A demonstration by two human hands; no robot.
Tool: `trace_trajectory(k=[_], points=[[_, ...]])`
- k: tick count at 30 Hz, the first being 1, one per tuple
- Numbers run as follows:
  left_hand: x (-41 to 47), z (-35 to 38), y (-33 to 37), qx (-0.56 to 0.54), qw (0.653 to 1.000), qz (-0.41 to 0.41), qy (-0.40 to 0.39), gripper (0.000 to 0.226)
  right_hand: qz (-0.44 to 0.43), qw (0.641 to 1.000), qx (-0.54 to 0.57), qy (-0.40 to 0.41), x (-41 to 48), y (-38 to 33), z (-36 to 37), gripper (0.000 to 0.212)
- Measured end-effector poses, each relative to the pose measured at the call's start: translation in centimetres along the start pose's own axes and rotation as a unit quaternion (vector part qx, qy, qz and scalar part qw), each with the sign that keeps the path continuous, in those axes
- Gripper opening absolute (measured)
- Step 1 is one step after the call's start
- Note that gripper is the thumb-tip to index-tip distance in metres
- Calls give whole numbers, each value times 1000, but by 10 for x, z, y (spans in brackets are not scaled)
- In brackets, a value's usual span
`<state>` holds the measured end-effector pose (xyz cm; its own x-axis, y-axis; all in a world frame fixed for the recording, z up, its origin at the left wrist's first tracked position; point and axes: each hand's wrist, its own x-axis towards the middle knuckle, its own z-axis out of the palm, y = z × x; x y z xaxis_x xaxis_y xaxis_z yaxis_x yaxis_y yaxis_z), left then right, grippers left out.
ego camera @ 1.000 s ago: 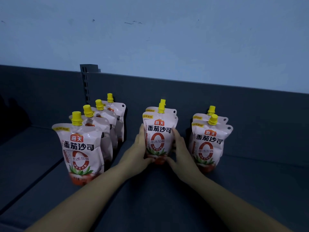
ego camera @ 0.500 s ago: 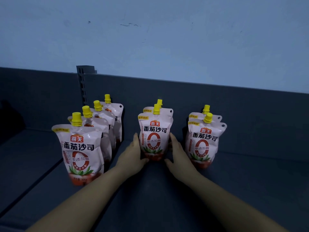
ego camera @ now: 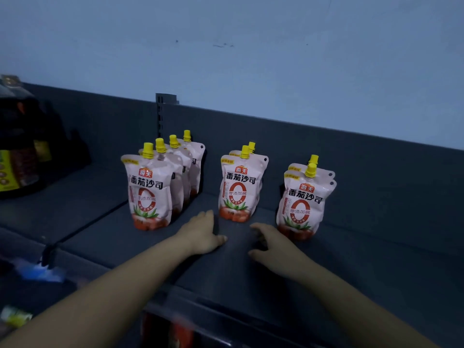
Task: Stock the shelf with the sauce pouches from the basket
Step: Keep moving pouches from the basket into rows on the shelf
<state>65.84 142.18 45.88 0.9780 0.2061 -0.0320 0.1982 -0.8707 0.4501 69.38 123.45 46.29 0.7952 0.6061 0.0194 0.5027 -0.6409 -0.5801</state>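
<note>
Pink sauce pouches with yellow caps stand upright in three rows on the dark grey shelf (ego camera: 376, 247). The left row (ego camera: 148, 192) holds several pouches, the middle row (ego camera: 239, 189) two, the right row (ego camera: 302, 202) two. My left hand (ego camera: 203, 234) hovers over the shelf just in front and left of the middle row, fingers relaxed, holding nothing. My right hand (ego camera: 273, 242) lies between the middle and right rows, a little nearer me, fingers loosely curled and empty. The basket is out of view.
Dark packaged goods (ego camera: 22, 156) stand at the far left of the shelf. A slotted upright (ego camera: 160, 116) rises behind the left row. The shelf's front edge (ego camera: 226, 312) runs below my forearms, with red goods on a lower level under it.
Both hands have let go of the front middle pouch and drawn back toward me. The pouch stays standing. My view has swung so the rows sit further right.
</note>
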Motion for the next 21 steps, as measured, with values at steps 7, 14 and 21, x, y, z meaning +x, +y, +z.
trace_trajectory(k=[7,14,21], points=[[-105,-24,-28,20,987,-45,151,35,-146,989,4,-8,-27,-50,14,20],[-258,-54,-105,79,939,-201,267,32,-301,953,-10,-28,-40,-151,69,9],[-386,-58,-185,132,892,-386,192,49,-429,893,-97,-97,-53,-233,143,21]])
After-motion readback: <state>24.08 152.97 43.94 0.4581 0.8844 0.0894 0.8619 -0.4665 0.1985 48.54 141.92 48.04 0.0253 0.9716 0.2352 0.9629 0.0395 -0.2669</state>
